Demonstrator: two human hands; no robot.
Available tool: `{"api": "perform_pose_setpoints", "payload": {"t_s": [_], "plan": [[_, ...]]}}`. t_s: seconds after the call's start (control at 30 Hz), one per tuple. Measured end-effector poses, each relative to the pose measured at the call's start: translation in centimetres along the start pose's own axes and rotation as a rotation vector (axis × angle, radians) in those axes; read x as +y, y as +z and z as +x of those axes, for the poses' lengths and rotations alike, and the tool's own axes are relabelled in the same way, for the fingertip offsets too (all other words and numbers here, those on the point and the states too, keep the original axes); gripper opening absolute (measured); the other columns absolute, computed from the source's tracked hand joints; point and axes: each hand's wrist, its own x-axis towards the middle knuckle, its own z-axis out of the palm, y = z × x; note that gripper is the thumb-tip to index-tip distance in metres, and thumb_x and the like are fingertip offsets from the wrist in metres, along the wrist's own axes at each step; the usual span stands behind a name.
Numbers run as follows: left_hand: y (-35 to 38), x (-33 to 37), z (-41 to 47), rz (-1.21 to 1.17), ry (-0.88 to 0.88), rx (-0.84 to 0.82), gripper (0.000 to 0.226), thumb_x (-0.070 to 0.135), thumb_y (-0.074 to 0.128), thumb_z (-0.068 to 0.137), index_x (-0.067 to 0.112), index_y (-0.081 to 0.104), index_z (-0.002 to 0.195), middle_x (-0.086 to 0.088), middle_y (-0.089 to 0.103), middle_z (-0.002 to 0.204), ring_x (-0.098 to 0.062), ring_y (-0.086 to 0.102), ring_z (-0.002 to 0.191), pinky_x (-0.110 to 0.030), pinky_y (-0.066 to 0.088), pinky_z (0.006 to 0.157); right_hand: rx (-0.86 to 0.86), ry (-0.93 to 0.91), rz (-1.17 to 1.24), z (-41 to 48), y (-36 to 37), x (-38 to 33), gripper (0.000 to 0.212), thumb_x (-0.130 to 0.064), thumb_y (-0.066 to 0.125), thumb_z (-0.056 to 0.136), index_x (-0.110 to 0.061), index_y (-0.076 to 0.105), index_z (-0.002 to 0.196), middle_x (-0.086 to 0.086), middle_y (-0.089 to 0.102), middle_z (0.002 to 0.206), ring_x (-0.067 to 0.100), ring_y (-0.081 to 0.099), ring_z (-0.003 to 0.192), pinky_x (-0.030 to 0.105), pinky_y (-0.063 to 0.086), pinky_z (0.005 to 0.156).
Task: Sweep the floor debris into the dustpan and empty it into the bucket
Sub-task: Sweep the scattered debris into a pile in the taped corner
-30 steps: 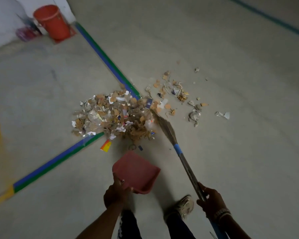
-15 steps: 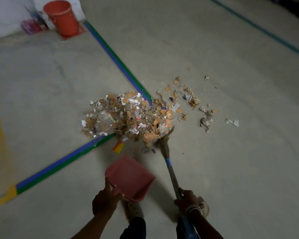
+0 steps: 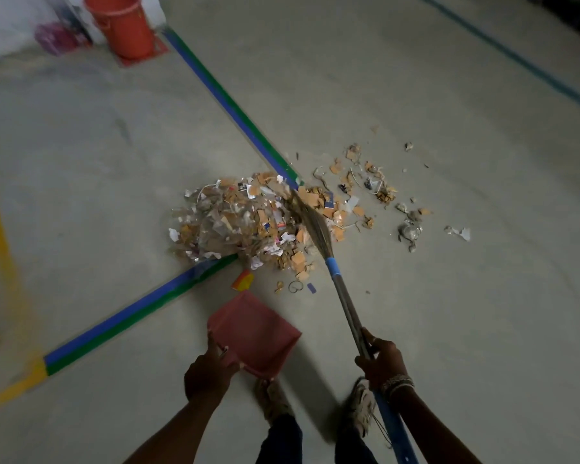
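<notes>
I am looking down at the debris pile (image 3: 248,226), a loose heap of tan cardboard chips, white paper scraps and crinkled clear film that is lying on the concrete floor (image 3: 449,329) across the corner of a blue and green tape line (image 3: 221,98). More scraps (image 3: 375,189) are trailing off thinly to its right. A few pieces are carrying printed colour, but any writing is too small for me to read. The left hand (image 3: 210,373) is gripping the rear edge of a flat pink plastic dustpan (image 3: 255,333), which is sitting tilted just short of the heap, beside a small orange and yellow scrap (image 3: 243,280). The right hand (image 3: 380,361), wearing beaded bracelets (image 3: 397,383) at the wrist, is wrapping round the thin grey handle of the broom (image 3: 345,303); a blue band (image 3: 333,266) is binding the stiff straw bristles (image 3: 313,222), which are pressing into the pile's right side. The two hands are working well apart. The orange plastic bucket (image 3: 121,25) is standing far off at the top left, next to the tape line, with a blurred pink thing (image 3: 56,38) beside it. Two worn shoes (image 3: 273,400) are showing below the dustpan.
</notes>
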Motion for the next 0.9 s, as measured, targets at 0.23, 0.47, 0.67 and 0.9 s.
{"api": "perform_pose_setpoints", "payload": {"t_s": [0.23, 0.47, 0.67, 0.9], "plan": [[0.4, -1.9, -0.1, -0.007, -0.027, -0.036, 0.114, 0.069, 0.07, 0.074, 0.03, 0.004, 0.159, -0.008, 0.07, 0.106, -0.029, 0.067, 0.096, -0.034, 0.049, 0.076, -0.098, 0.276, -0.085, -3.6, 2.5, 5.3, 0.04, -0.023, 0.071, 0.077, -0.017, 0.069, 0.116, 0.007, 0.073, 0.083, 0.028, 0.07, 0.073, 0.037, 0.059, 0.072], [0.7, -4.5, -1.2, 0.025, -0.052, -0.034, 0.111, 0.072, 0.065, 0.077, 0.03, 0.003, 0.159, -0.009, 0.069, 0.105, -0.029, 0.066, 0.096, -0.033, 0.046, 0.073, -0.258, 0.206, -0.206, -4.3, 6.3, 2.3, 0.011, -0.034, 0.065, 0.08, -0.026, 0.058, 0.083, -0.007, 0.057, 0.085, 0.013, 0.058, 0.082, 0.026, 0.048, 0.08], [0.1, -5.7, -1.9, 0.043, -0.073, 0.002, 0.107, 0.072, 0.064, 0.078, 0.029, 0.008, 0.158, -0.007, 0.069, 0.102, -0.027, 0.067, 0.094, -0.033, 0.05, 0.075, -0.233, 0.137, -0.016, -1.3, 8.8, -0.4, 0.067, -0.034, 0.078, 0.071, -0.013, 0.057, 0.131, 0.009, 0.065, 0.112, 0.027, 0.067, 0.093, 0.038, 0.057, 0.08], [-1.3, -5.2, -2.0, 0.078, -0.059, 0.02, 0.102, 0.067, 0.062, 0.083, 0.026, 0.009, 0.159, -0.007, 0.068, 0.11, -0.025, 0.066, 0.099, -0.033, 0.051, 0.081, -0.112, 0.023, 0.161, -2.8, 5.7, -3.0, 0.066, -0.012, 0.077, 0.075, -0.016, 0.055, 0.138, 0.004, 0.068, 0.072, 0.021, 0.067, 0.051, 0.035, 0.059, 0.051]]}}
